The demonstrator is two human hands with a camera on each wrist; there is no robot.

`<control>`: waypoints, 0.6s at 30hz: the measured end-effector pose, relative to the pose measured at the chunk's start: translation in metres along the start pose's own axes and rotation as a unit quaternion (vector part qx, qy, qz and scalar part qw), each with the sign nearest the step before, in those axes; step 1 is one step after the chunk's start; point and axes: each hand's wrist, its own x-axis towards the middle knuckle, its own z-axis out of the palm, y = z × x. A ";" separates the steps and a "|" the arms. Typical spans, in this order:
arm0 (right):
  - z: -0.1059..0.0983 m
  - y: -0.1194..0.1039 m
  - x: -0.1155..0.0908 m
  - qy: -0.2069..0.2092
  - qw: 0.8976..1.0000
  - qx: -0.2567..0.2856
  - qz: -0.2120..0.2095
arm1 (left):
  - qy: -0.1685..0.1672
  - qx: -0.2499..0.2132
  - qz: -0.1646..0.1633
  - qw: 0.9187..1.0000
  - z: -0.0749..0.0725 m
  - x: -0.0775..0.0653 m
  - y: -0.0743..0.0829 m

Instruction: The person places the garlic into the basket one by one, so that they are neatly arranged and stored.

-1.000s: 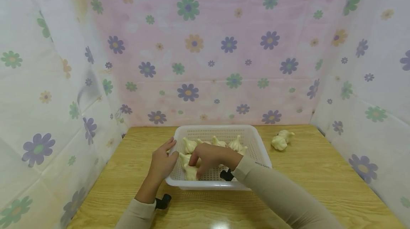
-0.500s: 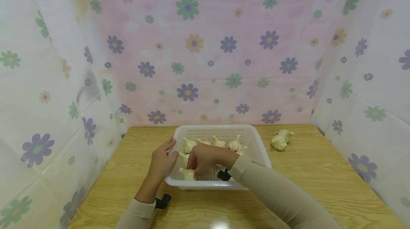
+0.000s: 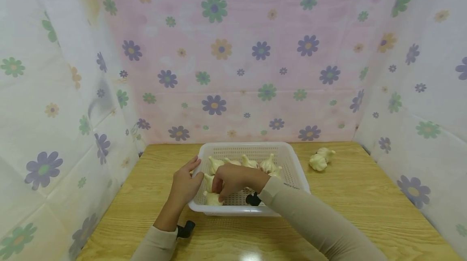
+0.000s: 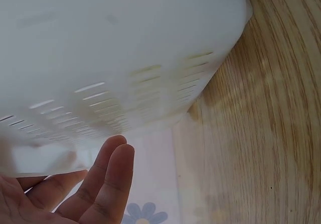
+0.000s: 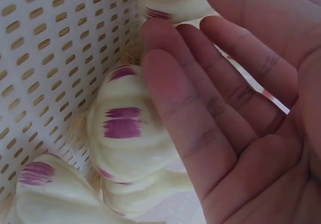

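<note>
In the head view a white plastic basket (image 3: 251, 212) stands on the table with several garlic bulbs in it. My left hand (image 3: 185, 186) holds its left rim, thumb over the edge; in the left wrist view the fingers (image 4: 113, 176) lie along the outside wall. Inside the basket at the left, my right hand (image 3: 237, 178) touches a garlic bulb (image 3: 213, 199) near the front corner. The right wrist view shows the right fingers (image 5: 183, 108) nearly straight beside another purple-marked bulb (image 5: 130, 128). The right hand hides part of the basket's middle.
Two garlic bulbs (image 3: 318, 163) lie together on the wooden table (image 3: 350, 196), right of the basket. More bulbs (image 3: 268, 164) sit along the basket's back side. Flowered cloth (image 3: 240, 107) hangs at the back and both sides.
The front-left bulb has turned from pointing back to lying with its stem to the left, and shifted slightly left. My right hand has moved slightly left; the left hand has stayed in place.
</note>
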 end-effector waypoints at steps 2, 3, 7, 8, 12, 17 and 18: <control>-0.001 0.000 -0.001 0.002 1.000 -0.001 -0.002 | -0.001 0.000 -0.002 1.000 0.000 0.000 0.000; -0.001 0.001 -0.001 0.004 1.000 -0.001 -0.003 | 0.000 0.000 -0.001 1.000 0.000 0.000 0.000; -0.002 0.004 -0.004 0.011 1.000 -0.003 -0.008 | 0.001 0.000 -0.001 1.000 0.001 0.001 0.000; -0.002 0.005 -0.005 0.012 1.000 0.000 -0.009 | 0.001 -0.001 -0.002 1.000 0.001 0.001 0.000; -0.005 0.009 -0.009 0.016 1.000 0.015 -0.012 | 0.000 -0.002 -0.008 1.000 0.001 0.001 0.000; -0.011 0.017 -0.017 0.021 0.999 0.025 -0.010 | 0.000 -0.002 -0.008 1.000 0.002 0.001 -0.001; -0.013 0.019 -0.019 0.023 0.999 0.027 -0.007 | 0.000 -0.003 -0.008 1.000 0.002 0.001 -0.001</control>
